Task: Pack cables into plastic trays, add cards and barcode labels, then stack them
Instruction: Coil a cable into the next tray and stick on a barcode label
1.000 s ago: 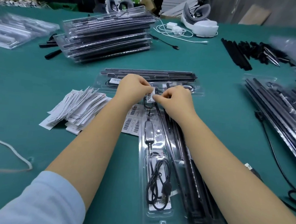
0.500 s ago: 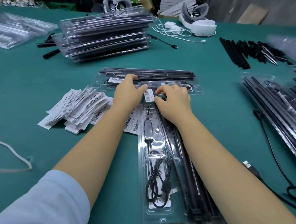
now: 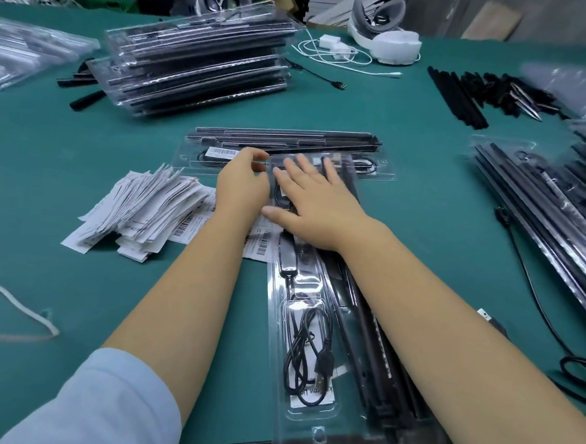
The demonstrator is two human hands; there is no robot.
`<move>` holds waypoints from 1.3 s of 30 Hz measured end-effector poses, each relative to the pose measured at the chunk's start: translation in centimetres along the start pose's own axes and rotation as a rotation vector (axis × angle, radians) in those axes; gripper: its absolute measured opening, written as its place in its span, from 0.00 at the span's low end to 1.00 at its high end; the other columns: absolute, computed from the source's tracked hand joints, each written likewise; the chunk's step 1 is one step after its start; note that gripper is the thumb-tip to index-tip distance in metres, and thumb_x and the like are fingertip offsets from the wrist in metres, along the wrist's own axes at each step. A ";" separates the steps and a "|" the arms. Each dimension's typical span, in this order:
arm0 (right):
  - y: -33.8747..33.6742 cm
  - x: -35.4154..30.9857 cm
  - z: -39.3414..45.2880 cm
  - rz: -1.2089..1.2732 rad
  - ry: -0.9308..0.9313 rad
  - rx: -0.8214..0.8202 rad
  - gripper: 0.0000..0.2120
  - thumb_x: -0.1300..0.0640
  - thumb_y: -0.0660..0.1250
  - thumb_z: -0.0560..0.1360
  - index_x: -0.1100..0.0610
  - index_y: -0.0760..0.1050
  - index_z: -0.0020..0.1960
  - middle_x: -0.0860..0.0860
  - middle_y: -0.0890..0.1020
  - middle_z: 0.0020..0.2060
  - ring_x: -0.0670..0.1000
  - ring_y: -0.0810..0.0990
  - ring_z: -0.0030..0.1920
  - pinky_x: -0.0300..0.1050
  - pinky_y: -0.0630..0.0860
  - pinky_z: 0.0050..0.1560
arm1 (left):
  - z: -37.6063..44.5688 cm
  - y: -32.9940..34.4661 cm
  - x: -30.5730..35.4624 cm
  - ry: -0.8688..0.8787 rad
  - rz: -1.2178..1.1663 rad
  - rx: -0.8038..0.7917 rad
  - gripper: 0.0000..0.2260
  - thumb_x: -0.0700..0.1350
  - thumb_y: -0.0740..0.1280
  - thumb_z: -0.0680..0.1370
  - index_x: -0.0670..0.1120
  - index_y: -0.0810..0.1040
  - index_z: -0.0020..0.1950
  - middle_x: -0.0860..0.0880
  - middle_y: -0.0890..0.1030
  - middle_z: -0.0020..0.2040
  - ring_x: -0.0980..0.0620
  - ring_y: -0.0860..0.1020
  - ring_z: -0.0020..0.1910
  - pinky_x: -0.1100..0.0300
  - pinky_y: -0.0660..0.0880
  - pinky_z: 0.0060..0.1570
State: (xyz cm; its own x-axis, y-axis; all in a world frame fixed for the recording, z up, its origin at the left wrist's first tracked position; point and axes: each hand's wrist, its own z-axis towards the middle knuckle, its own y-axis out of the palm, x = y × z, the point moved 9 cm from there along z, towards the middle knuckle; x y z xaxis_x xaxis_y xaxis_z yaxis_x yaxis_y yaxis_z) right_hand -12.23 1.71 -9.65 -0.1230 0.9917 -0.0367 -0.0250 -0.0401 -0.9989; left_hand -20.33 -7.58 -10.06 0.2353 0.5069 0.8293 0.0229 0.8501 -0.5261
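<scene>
Right in front of you lies a long clear plastic tray (image 3: 310,425) that runs away from you on the green table (image 3: 424,182). In its near pocket sits a coiled black cable (image 3: 306,353) on a white card (image 3: 313,393). Long dark bars (image 3: 367,332) fill its right side.

Your right hand (image 3: 315,206) lies flat on the far part of this tray. Its fingers are straight and spread, and they press on the clear plastic. It grips nothing.

Your left hand (image 3: 242,184) is just beside it, at the tray's left edge. Its fingers are bent a little at the tray's far corner. You cannot tell if they hold anything.

To the left lies a messy pile of white paper barcode labels (image 3: 141,209). Some labels reach under your left arm.

Just past your hands, a second clear tray (image 3: 385,174) lies sideways. It has dark bars (image 3: 290,137) in it, a black cable loop, and a white barcode sticker (image 3: 222,152) on its left part.

On the right is a slanted row of more filled clear trays (image 3: 539,209), with a loose black cord (image 3: 533,301) near it.

Far left stands a tall stack of packed clear trays (image 3: 198,61). Far right lie loose black sticks (image 3: 464,95). A white cord (image 3: 333,52) lies in the far middle.
</scene>
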 end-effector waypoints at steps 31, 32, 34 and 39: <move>-7.2 5.4 -4.5 1.257 0.253 0.861 0.20 0.54 0.58 0.73 0.62 0.76 0.27 0.48 0.75 0.23 0.42 0.71 0.27 0.35 0.68 0.35 | 1.5 1.8 0.9 -0.526 -0.414 -0.302 0.11 0.50 0.71 0.72 0.43 0.77 0.45 0.48 0.78 0.34 0.50 0.77 0.25 0.61 0.75 0.28; -7.1 6.0 -4.5 1.331 0.282 0.861 0.19 0.53 0.58 0.73 0.61 0.76 0.27 0.50 0.77 0.24 0.44 0.73 0.29 0.35 0.70 0.37 | 1.5 1.9 0.9 -0.569 -0.464 -0.357 0.08 0.48 0.70 0.73 0.44 0.77 0.45 0.48 0.79 0.32 0.51 0.77 0.22 0.62 0.75 0.25; -6.6 7.2 -4.5 1.438 0.337 0.831 0.19 0.54 0.58 0.74 0.57 0.75 0.27 0.50 0.79 0.25 0.46 0.75 0.30 0.37 0.72 0.37 | 1.2 2.3 0.9 -0.613 -0.499 -0.471 0.07 0.46 0.69 0.74 0.43 0.78 0.47 0.48 0.81 0.35 0.50 0.80 0.27 0.59 0.78 0.28; -5.5 10.2 -5.3 1.530 0.487 0.755 0.19 0.55 0.58 0.77 0.54 0.76 0.29 0.48 0.79 0.25 0.46 0.76 0.29 0.39 0.73 0.37 | 1.3 2.5 1.4 -0.641 -0.566 -0.552 0.08 0.48 0.67 0.75 0.45 0.75 0.39 0.49 0.80 0.30 0.49 0.81 0.29 0.55 0.80 0.40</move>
State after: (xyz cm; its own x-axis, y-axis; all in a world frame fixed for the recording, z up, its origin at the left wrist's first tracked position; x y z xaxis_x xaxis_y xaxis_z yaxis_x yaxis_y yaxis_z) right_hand -8.07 12.73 -4.64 -0.1979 -0.0452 -0.9792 -0.6061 -0.7794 0.1585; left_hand -21.17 -4.55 -9.93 -0.5104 0.1693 0.8431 0.4531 0.8863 0.0963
